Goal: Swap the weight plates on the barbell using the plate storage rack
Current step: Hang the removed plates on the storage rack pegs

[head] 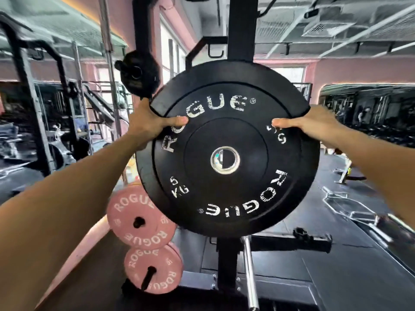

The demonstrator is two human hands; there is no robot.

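Black plate held up in both hands before the rack upright.

The black plate sat at chest height in front of the rack post, above two pink plates stored lower left. It could slip or tilt off line, I judged, since only thumbs showed on its face. The left hand and right hand each clasped the upper rim, thumbs across the front, fingers hidden behind; whether a peg ran through the hub was unclear.

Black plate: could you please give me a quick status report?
Both hands, left and right, grip black 5 kg plate, held upright. Another black plate directly behind. Pink plates on rack pegs below-left.
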